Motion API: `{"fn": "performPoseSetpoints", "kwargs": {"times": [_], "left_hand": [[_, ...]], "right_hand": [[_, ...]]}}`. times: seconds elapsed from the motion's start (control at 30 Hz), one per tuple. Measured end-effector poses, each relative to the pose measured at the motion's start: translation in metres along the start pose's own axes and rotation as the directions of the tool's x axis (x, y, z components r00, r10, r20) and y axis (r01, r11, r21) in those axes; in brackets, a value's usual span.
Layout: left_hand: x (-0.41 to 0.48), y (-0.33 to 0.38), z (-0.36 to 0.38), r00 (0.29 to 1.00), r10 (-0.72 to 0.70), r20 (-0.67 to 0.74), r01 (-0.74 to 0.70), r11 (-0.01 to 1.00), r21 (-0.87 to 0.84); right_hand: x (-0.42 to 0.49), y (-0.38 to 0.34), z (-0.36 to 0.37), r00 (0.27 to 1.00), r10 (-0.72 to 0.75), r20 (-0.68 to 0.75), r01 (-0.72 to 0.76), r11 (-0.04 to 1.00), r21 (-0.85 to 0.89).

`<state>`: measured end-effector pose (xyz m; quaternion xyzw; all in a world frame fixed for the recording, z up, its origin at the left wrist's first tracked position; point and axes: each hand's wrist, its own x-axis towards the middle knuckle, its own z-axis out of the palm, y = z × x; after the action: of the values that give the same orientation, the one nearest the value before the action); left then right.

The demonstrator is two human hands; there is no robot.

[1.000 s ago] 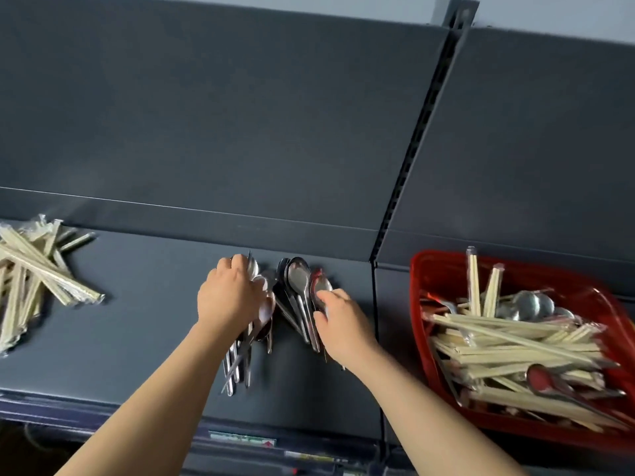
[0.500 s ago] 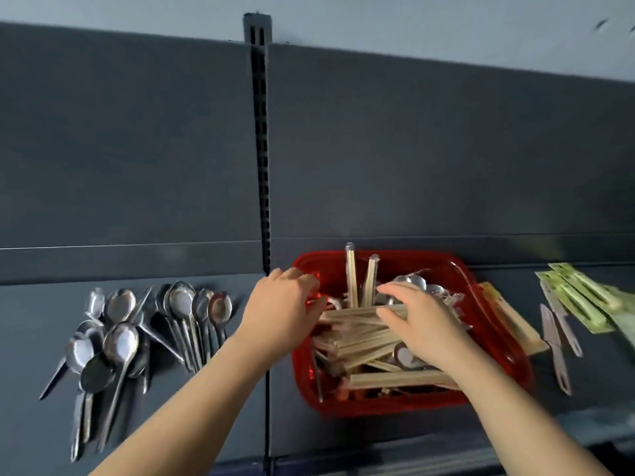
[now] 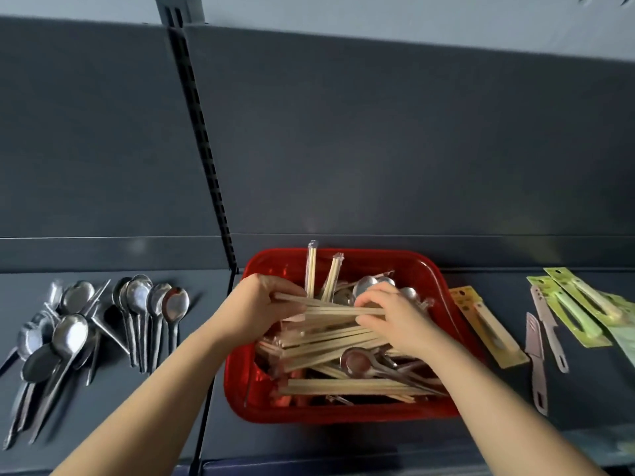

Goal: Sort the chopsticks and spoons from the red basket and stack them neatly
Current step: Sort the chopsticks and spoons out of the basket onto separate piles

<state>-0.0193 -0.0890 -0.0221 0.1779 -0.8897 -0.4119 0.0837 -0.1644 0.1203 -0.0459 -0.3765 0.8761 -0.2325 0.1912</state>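
My left hand [image 3: 256,309] is at the left side of the red basket [image 3: 343,415], in the middle of the frame, its fingers curled round the left ends of a few chopsticks [image 3: 330,309]. My right hand [image 3: 395,321] is over the middle of the basket, its fingers bent down and pinching the right ends of the same sticks, so they lie level between my two hands, above the heap. Under them the basket holds more wrapped chopsticks lying crosswise and some spoons [image 3: 357,360]; two wrapped pairs stand up against the far wall. At the left of the frame a pile of sorted spoons [image 3: 137,304] lies on the dark shelf [image 3: 498,407], bowls toward the back, well apart from the basket. Just right of the basket lies a yellow pack [image 3: 488,324], then two pink knives [image 3: 536,359] and green packs [image 3: 577,304] at the right edge
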Motion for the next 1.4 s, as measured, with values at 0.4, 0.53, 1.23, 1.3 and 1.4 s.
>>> {"fn": "performPoseSetpoints", "kwargs": {"times": [0.4, 0.53, 1.23, 1.3, 1.4], "left_hand": [[0.003, 0.014, -0.010, 0.920, -0.086, -0.382, 0.064, 0.995, -0.071], [-0.001, 0.013, 0.000, 0.967, -0.153, -0.202, 0.182, 0.974, 0.133], [-0.008, 0.010, 0.025, 0.958, -0.130, 0.257, 0.064, 0.965, 0.253], [-0.011, 0.016, 0.026, 0.943, -0.142, 0.300, 0.055, 0.958, 0.282], [-0.012, 0.023, 0.029, 0.948, -0.159, 0.275, 0.072, 0.951, 0.302]], "right_hand": [[0.017, -0.018, -0.041, 0.985, -0.134, -0.108, 0.129, 0.990, -0.049], [0.016, -0.009, -0.057, 0.995, -0.047, -0.089, 0.044, 0.999, -0.030], [-0.022, 0.017, -0.016, 0.986, 0.167, 0.017, -0.168, 0.980, 0.107], [-0.021, 0.015, -0.016, 0.985, 0.171, 0.013, -0.171, 0.981, 0.086], [-0.019, 0.013, -0.019, 0.984, 0.175, 0.030, -0.177, 0.981, 0.079]]}}
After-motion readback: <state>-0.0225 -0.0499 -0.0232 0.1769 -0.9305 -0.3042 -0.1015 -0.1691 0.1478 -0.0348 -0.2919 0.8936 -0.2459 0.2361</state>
